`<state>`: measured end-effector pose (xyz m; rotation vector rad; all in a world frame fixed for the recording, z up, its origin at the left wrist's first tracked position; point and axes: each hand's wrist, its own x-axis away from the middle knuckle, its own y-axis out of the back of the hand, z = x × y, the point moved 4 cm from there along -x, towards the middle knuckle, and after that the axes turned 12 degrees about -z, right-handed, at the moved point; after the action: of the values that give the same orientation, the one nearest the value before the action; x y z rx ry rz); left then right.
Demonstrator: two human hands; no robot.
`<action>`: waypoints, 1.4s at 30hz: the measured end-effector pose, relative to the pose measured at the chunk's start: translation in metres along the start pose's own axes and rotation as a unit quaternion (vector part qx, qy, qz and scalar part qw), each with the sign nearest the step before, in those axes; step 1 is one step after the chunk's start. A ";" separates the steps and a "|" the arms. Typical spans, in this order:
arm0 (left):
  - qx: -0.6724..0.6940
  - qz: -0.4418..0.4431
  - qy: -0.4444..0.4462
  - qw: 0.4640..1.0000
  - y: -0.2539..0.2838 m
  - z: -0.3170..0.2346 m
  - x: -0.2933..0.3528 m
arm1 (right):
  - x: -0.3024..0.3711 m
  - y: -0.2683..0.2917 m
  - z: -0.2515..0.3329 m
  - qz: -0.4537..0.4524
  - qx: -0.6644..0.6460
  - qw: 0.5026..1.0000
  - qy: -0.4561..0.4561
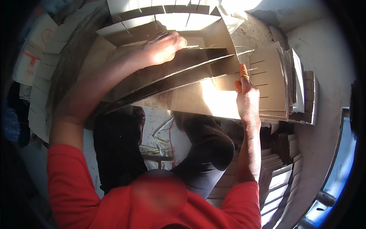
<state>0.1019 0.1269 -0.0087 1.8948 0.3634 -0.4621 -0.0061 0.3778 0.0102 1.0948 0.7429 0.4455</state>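
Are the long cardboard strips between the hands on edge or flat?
On edge: the long cardboard strips show thin, pale upper edges, with broad dark faces below them.

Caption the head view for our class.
Right hand in orange finger covers and left hand at crossed, slotted brown cardboard strips.

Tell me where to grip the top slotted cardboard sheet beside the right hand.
Probably pinch the top sheet by its near edge, coming from the person's side: that edge looks straight and uncut, while slots run in from its left edge.
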 end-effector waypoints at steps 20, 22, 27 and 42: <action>0.034 0.080 0.088 0.992 0.005 0.015 -0.043 | -0.101 0.037 -0.025 -0.021 -0.036 0.999 0.004; 0.055 0.057 0.116 0.990 0.010 0.023 -0.036 | -0.080 0.039 -0.017 -0.057 -0.016 0.998 -0.013; -0.002 -0.026 0.110 0.994 0.055 -0.013 -0.002 | -0.005 0.028 -0.016 -0.053 -0.037 0.998 0.015; -0.045 -0.019 0.132 0.990 0.059 -0.007 0.019 | 0.029 0.017 -0.024 -0.072 -0.025 0.996 0.038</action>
<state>0.1460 0.1131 0.0323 1.8670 0.5872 -0.2147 -0.0031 0.4195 0.0105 0.9758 0.8666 0.3824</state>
